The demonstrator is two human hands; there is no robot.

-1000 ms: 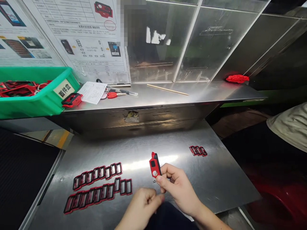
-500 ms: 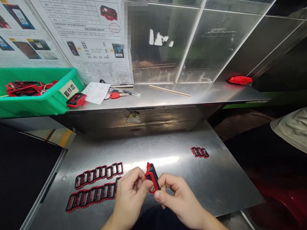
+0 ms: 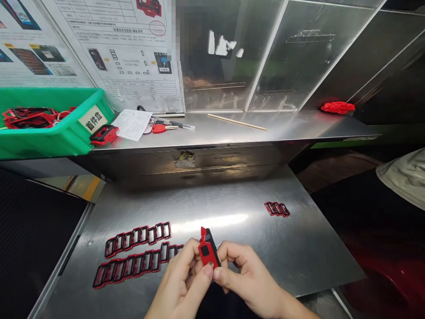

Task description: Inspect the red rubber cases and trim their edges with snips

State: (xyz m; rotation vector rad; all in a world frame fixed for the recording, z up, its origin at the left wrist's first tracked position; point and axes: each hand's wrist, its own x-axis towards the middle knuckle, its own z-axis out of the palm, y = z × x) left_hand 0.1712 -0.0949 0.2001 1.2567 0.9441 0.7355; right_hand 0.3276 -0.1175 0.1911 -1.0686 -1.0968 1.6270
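The left hand (image 3: pixel 186 283) is gripping the part (image 3: pixel 207 250), a small red and black piece, with its thumb pressing low on the red face and its fingers curling behind. The right hand (image 3: pixel 249 274) is pinching the lower black edge of the same part between thumb and bent forefinger, its other fingers folding in. Both hands are closing down to the part's thickness, and the part is tilting slightly, its top leaning left, above the near side of the counter (image 3: pixel 315 248).

On the counter, to the left, the upper row (image 3: pixel 137 239) and lower row (image 3: pixel 128 268) of red and black frames are lying side by side; the left hand is partly hiding the lower row's right end. A small group (image 3: pixel 276 209) of similar frames is lying well apart, to the right.

On the shelf (image 3: pixel 292 126) behind, a green bin (image 3: pixel 49 141) is holding red and black pieces. A clip (image 3: pixel 104 135), a paper (image 3: pixel 133 125), a red key (image 3: pixel 159 128), pens (image 3: pixel 181 125), a stick (image 3: pixel 236 122) and a red bundle (image 3: pixel 338 107) are resting along it.
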